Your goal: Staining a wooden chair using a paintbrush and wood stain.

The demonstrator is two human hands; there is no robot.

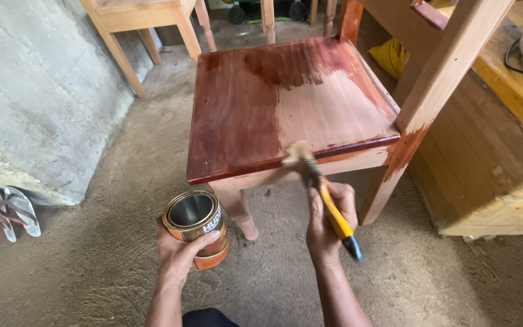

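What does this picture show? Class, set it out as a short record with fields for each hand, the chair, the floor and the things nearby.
Left hand: grips an open tin, held low beside the chair leg.
Right hand: grips a brush, bristles at the seat's front edge.
Chair seat: mostly dark red and glossy; a paler patch at front right.
Floor: rough, sandy.
Nearby: sandals by a concrete wall.

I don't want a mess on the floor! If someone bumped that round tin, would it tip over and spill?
Probably not easily. The tin looks short and wide, and the left hand wraps its side, steadying it. It is open on top with no lid, so a hard knock could slop out whatever is inside. Its smooth metal may feel slippery.
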